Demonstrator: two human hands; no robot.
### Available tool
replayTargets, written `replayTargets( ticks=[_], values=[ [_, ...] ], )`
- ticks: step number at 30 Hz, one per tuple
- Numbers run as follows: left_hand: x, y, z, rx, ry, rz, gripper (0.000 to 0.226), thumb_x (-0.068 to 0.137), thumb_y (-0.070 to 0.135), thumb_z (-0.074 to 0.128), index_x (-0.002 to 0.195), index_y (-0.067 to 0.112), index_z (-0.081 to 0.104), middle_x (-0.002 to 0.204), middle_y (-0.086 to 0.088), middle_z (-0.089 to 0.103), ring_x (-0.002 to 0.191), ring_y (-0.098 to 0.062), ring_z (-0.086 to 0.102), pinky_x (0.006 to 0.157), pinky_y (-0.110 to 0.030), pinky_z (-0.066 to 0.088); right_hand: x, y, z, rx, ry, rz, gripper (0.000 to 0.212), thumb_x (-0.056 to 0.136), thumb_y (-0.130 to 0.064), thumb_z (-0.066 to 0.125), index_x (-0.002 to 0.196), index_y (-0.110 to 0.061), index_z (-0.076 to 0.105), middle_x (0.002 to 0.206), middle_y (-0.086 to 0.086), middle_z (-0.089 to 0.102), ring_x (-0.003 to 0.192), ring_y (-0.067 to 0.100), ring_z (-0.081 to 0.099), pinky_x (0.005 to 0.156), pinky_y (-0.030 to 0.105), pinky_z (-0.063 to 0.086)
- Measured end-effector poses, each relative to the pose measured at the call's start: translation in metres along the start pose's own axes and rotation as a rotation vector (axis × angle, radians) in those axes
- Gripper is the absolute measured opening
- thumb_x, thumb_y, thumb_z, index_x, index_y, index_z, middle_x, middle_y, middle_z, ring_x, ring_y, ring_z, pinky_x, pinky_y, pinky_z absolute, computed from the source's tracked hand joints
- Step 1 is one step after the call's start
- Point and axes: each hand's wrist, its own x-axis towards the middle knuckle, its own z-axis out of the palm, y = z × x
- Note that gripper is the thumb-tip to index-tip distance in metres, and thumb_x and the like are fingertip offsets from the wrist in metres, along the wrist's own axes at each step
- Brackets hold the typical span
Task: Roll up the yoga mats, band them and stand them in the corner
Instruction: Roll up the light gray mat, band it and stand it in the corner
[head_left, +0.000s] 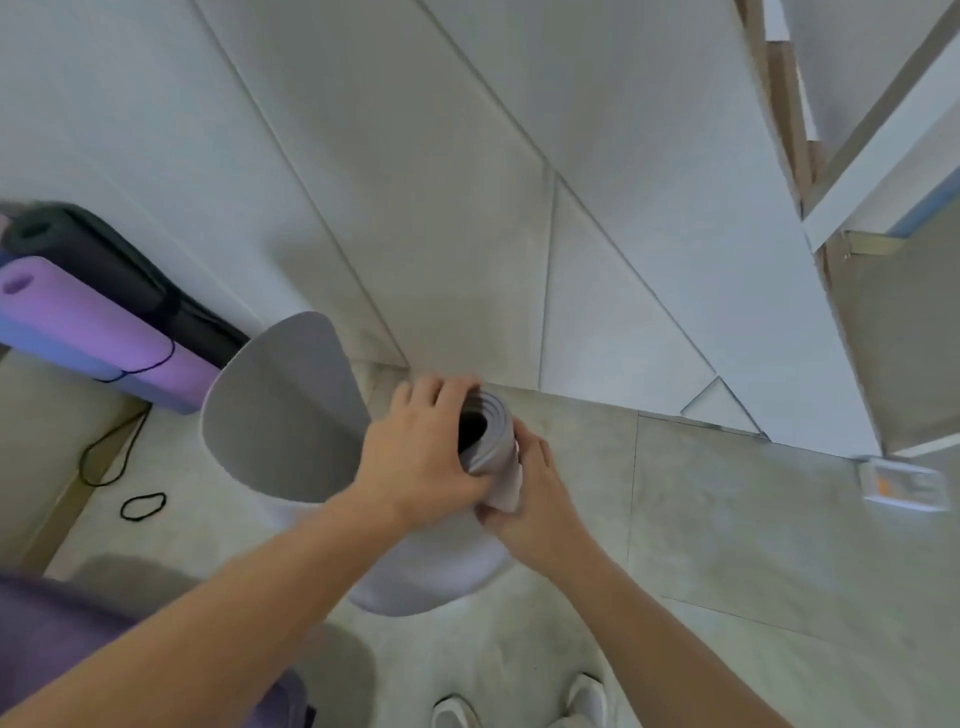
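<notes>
A grey yoga mat (283, 410) stands on end on the floor, partly rolled. Its tight roll (488, 423) is at the right, and a loose flap curves out to the left. My left hand (421, 457) wraps the roll from the left near its top. My right hand (530, 493) presses it from the right and below. Against the wall at the left lean a rolled purple mat (98, 327) with a black band around it and a rolled black mat (98, 260). A loose black band (143, 505) lies on the floor.
White wall panels meet the beige tiled floor just behind the mat. A black cord (104, 457) trails on the floor at the left. A small white device (901, 483) sits at the right by the wall. White shoes (587, 699) show at the bottom.
</notes>
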Motion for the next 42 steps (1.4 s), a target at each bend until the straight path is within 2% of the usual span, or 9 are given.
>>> replayTargets(
  ticks=[3, 6, 14, 20, 24, 27, 33, 37, 42],
  values=[
    [0.023, 0.002, 0.087, 0.027, -0.021, 0.049, 0.090, 0.071, 0.054, 0.073, 0.145, 0.026, 0.032, 0.137, 0.007, 0.040, 0.123, -0.018, 0.042, 0.080, -0.030, 0.044, 0.017, 0.054, -0.023, 0.396, 0.015, 0.207, 0.055, 0.085, -0.017, 0.059, 0.137, -0.035, 0.055, 0.133, -0.012, 0.062, 0.129, 0.012, 0.054, 0.105, 0.046, 0.048],
    [0.037, 0.006, 0.156, 0.067, -0.089, 0.082, 0.087, 0.075, 0.048, 0.071, 0.146, 0.025, 0.028, 0.137, 0.009, 0.039, 0.122, -0.016, 0.040, 0.079, -0.029, 0.046, 0.034, 0.079, -0.038, 0.574, 0.028, 0.269, 0.026, 0.099, -0.033, 0.051, 0.122, -0.035, 0.064, 0.121, -0.018, 0.069, 0.119, 0.002, 0.060, 0.098, 0.038, 0.047],
    [0.079, 0.017, 0.204, 0.051, 0.009, 0.086, 0.092, 0.065, 0.042, 0.076, 0.146, 0.022, 0.035, 0.134, 0.007, 0.047, 0.118, -0.018, 0.045, 0.073, -0.028, 0.040, 0.092, 0.109, -0.038, 0.329, 0.210, 0.160, 0.041, 0.108, -0.042, 0.034, 0.145, -0.033, 0.048, 0.145, -0.008, 0.053, 0.133, 0.009, 0.049, 0.118, 0.037, 0.035],
    [0.081, -0.018, 0.196, 0.155, -0.097, 0.149, 0.106, 0.068, 0.055, 0.070, 0.153, 0.019, 0.018, 0.143, 0.003, 0.034, 0.120, -0.021, 0.040, 0.074, -0.030, 0.048, 0.100, 0.115, 0.002, 0.200, 0.222, 0.140, 0.043, 0.098, -0.059, 0.031, 0.129, -0.042, 0.055, 0.123, -0.018, 0.064, 0.118, 0.006, 0.059, 0.107, 0.042, 0.046],
    [0.084, -0.026, 0.173, 0.257, -0.258, 0.112, 0.127, 0.068, 0.074, 0.063, 0.155, 0.013, -0.007, 0.152, -0.007, 0.015, 0.131, -0.031, 0.030, 0.094, -0.041, 0.050, 0.102, 0.079, 0.005, 0.108, 0.148, 0.185, 0.037, 0.107, -0.044, 0.030, 0.134, -0.033, 0.053, 0.118, -0.013, 0.062, 0.111, 0.010, 0.058, 0.103, 0.037, 0.044],
    [0.079, -0.031, 0.175, 0.267, -0.266, 0.097, 0.110, 0.080, 0.068, 0.056, 0.154, 0.017, -0.008, 0.153, -0.003, 0.001, 0.134, -0.032, 0.022, 0.096, -0.040, 0.046, 0.099, 0.079, 0.017, 0.030, 0.128, 0.236, 0.038, 0.107, -0.048, 0.024, 0.130, -0.039, 0.052, 0.108, -0.019, 0.062, 0.105, 0.008, 0.058, 0.092, 0.033, 0.043],
    [0.062, -0.055, 0.171, 0.087, -0.267, 0.009, 0.095, 0.072, 0.057, 0.070, 0.147, 0.027, 0.020, 0.133, 0.000, 0.034, 0.112, -0.024, 0.041, 0.073, -0.031, 0.040, 0.084, 0.074, 0.035, 0.103, 0.077, 0.262, 0.037, 0.106, -0.053, 0.026, 0.124, -0.040, 0.056, 0.110, -0.018, 0.064, 0.106, 0.006, 0.060, 0.097, 0.032, 0.045],
    [0.060, -0.069, 0.136, -0.103, -0.191, -0.057, 0.082, 0.068, 0.044, 0.077, 0.139, 0.033, 0.038, 0.127, 0.005, 0.043, 0.117, -0.022, 0.045, 0.088, -0.036, 0.047, 0.054, 0.086, 0.018, 0.343, -0.065, 0.345, 0.041, 0.106, -0.041, 0.043, 0.145, -0.031, 0.049, 0.144, -0.016, 0.052, 0.137, 0.007, 0.044, 0.117, 0.034, 0.032],
    [0.068, -0.076, 0.017, -0.532, -0.049, -0.095, 0.087, 0.043, 0.039, 0.089, 0.121, 0.036, 0.053, 0.113, 0.015, 0.063, 0.104, 0.000, 0.061, 0.092, -0.026, 0.049, 0.034, 0.061, -0.009, -0.183, -0.206, 0.208, 0.123, 0.072, -0.041, 0.086, 0.159, -0.035, 0.001, 0.163, -0.015, 0.013, 0.147, 0.011, 0.022, 0.117, 0.038, 0.030]
  ],
)
